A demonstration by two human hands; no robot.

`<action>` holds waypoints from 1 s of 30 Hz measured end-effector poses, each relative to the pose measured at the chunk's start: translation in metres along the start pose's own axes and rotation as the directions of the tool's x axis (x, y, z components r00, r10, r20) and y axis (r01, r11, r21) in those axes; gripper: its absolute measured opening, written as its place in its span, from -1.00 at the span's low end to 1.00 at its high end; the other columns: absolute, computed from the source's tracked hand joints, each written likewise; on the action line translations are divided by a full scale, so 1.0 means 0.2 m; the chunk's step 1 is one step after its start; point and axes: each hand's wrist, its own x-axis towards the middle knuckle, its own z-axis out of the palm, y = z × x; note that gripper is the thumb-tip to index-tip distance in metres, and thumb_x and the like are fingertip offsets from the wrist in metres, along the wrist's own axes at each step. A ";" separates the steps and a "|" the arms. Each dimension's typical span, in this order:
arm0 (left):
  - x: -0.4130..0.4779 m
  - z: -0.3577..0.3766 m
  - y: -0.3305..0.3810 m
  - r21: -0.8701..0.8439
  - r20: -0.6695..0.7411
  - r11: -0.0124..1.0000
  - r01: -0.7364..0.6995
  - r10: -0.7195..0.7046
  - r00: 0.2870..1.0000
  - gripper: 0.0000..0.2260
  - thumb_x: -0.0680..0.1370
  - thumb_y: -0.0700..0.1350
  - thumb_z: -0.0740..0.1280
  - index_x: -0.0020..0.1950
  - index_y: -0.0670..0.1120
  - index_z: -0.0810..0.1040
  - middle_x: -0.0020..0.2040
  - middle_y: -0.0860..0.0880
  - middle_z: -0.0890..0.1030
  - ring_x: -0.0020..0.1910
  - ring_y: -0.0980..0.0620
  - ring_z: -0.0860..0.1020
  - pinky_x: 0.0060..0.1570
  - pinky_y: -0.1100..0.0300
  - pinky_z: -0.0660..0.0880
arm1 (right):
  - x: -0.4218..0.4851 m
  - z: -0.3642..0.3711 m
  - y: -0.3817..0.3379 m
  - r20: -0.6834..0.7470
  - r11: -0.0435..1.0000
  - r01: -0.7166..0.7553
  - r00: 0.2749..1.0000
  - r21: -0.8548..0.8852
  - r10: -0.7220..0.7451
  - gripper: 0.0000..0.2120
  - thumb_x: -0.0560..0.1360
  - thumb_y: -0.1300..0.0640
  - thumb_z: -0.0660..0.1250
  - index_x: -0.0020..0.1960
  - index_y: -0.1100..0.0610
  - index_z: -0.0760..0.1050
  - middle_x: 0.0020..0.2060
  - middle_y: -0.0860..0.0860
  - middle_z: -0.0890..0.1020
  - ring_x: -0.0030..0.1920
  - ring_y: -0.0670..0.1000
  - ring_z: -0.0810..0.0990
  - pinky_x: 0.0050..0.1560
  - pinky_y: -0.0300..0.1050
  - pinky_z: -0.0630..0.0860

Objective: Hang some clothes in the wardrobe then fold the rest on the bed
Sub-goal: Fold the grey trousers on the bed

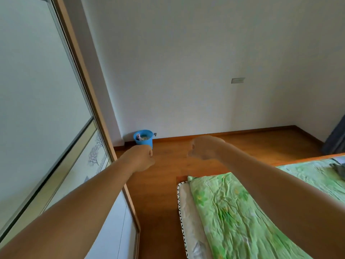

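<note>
Left hand (142,158) & right hand (205,148), mid-frame: both fisted, empty (right blurry). Grey crumpled garment (340,169) lies far right on green floral-sheeted bed (233,212). Risk: frosted sliding wardrobe door (37,86), left, seems closed; would block hanging.

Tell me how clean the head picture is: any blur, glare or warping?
Head view: the right hand is smeared by motion blur, its fingers unreadable; the left hand is sharper; the wardrobe door frame leans from the wide lens; light is soft and even, no glare on the bed.
</note>
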 end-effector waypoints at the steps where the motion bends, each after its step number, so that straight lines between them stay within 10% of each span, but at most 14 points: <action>1: 0.09 -0.01 0.00 0.006 0.005 1.000 -0.009 0.009 1.000 -0.91 0.60 -0.05 0.24 -0.04 0.02 0.52 -0.15 -0.01 0.58 -0.18 0.07 0.55 -0.20 0.17 0.46 | 0.08 -0.01 0.01 -0.003 1.000 -0.005 1.000 0.004 0.005 -0.58 0.59 -0.15 0.19 0.30 0.09 0.51 0.21 0.04 0.60 0.14 0.11 0.58 0.16 0.07 0.55; 13: 1.16 -0.04 -0.07 0.094 0.124 0.992 -0.087 0.075 0.989 -0.83 0.62 -0.10 0.22 0.03 -0.17 0.54 -0.27 -0.03 0.39 -0.27 0.02 0.42 -0.20 0.15 0.39 | 1.01 -0.09 0.21 0.016 0.992 -0.121 0.993 0.046 0.121 -0.62 0.57 -0.10 0.23 0.25 0.11 0.52 0.01 0.01 0.58 -0.06 0.05 0.57 -0.16 -0.06 0.49; 24: 2.10 -0.01 0.00 0.068 0.199 0.986 -0.155 0.139 0.970 -0.86 0.61 -0.04 0.26 0.10 -0.06 0.53 0.01 -0.09 0.61 -0.01 -0.03 0.59 0.06 0.05 0.54 | 1.77 -0.07 0.63 0.009 0.977 -0.181 0.983 0.115 0.181 -0.54 0.62 -0.11 0.20 0.43 0.10 0.45 0.30 0.06 0.56 0.26 0.12 0.54 0.17 0.00 0.54; 30: 2.68 -0.03 0.06 0.057 0.205 0.986 -0.157 0.142 0.969 -0.87 0.61 -0.02 0.26 0.10 -0.02 0.51 -0.02 -0.06 0.60 -0.10 -0.01 0.58 -0.03 0.06 0.56 | 2.28 -0.15 0.82 0.043 0.962 -0.219 0.976 0.162 0.215 -0.58 0.61 -0.14 0.21 0.32 0.10 0.51 0.16 0.04 0.61 0.12 0.10 0.58 0.12 0.05 0.58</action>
